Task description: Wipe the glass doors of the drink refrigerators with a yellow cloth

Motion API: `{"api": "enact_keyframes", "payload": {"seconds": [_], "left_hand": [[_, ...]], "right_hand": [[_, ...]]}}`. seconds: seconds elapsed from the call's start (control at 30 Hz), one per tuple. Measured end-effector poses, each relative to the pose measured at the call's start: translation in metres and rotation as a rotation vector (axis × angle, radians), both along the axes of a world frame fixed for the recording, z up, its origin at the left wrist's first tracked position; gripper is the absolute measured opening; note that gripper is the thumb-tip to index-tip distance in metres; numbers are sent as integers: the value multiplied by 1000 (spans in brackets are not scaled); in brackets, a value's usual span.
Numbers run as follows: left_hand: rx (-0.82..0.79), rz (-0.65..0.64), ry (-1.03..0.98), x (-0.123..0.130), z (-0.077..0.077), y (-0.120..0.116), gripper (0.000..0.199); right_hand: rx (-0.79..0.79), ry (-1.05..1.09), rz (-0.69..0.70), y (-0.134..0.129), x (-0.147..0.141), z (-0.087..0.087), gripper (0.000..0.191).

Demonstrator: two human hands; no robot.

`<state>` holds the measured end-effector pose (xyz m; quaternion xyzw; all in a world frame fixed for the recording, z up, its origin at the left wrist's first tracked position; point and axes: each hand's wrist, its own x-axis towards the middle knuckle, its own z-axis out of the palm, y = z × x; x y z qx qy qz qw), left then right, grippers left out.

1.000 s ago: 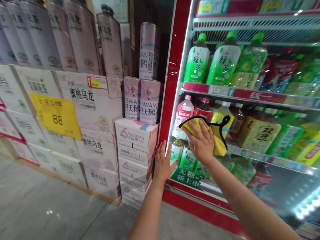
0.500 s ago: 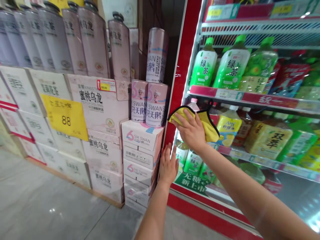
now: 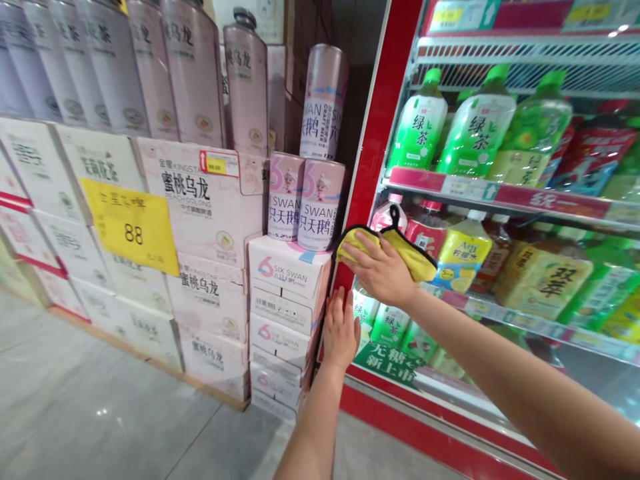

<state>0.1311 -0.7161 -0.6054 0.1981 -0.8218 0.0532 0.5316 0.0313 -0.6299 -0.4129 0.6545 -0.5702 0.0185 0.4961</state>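
Observation:
A yellow cloth [image 3: 414, 261] with black edging and a small black loop lies bunched against the red frame and glass of the drinks fridge. My right hand [image 3: 384, 270] presses it there, fingers pointing up and left over the fabric. Below it, my left hand [image 3: 341, 331] rests on the fridge's red door frame [image 3: 361, 167], fingers stretched out and holding nothing. The cloth and right hand cover part of the glass and some bottles behind it.
Left of the fridge stand stacked Six Swan cartons [image 3: 285, 277] topped with pink cans [image 3: 320, 203]. Farther left, tall metal bottles [image 3: 193, 73] stand on more cartons bearing a yellow price sign [image 3: 133, 230]. Green tea bottles [image 3: 475, 127] line the fridge shelves. Grey floor [image 3: 100, 400] lies below.
My right hand and the cloth have slid slightly left and down against the fridge; the cloth's loop now sits farther left. My left hand stays on the frame. The view has shifted a little.

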Motion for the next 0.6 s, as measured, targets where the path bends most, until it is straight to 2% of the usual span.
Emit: {"api": "enact_keyframes", "payload": {"seconds": [0.1,0.2,0.3,0.4,0.47,0.6], "left_hand": [[-10,13,-39,3,-14,1,78],[-1,30,-75,5,-27,2,83],[19,22,-107,7,-37,3,86],[20,-6,-143,12,-44,2,92],[13,-15,-171,17,-46,2,95],[-7,-14,-221,24,-49,4,93]], "right_hand": [[139,34,35,3,-1,-5,38],[75,-37,-9,4,1,-8,42],[36,-114,-45,3,5,-29,45],[213,-64,9,4,8,-54,39],[271,-35,13,7,9,-60,38],[84,-99,-62,10,11,-57,46]]}}
